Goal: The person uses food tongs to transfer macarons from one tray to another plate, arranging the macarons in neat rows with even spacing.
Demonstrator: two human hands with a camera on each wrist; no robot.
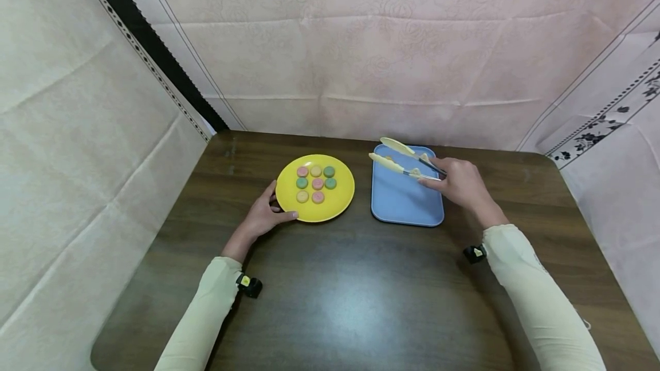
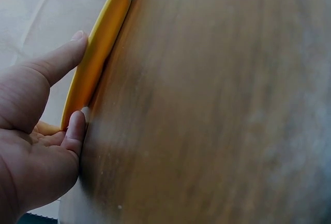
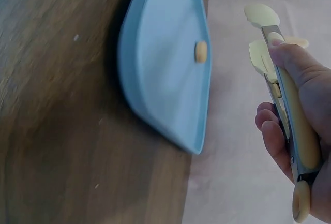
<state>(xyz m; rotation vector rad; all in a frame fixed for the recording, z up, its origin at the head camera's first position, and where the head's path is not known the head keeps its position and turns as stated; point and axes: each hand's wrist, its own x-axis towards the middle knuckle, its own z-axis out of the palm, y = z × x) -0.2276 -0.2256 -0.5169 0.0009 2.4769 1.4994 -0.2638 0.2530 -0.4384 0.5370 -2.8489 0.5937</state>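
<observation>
Toward the left of the table, a round yellow plate carries several small macaron-like discs in pink, green and cream. My left hand holds the plate's near left rim, its thumb on the edge and fingers curled at the side and underneath. My right hand grips a pair of cream-tipped tongs. The tongs' tips stand apart over a blue rectangular tray, with nothing between them. A single cream disc lies in the tray near its far edge, partly hidden by the tongs in the head view.
Both the plate and the tray rest on a dark brown wooden table, near its far edge. Pale patterned cloth hangs behind the table and on both sides.
</observation>
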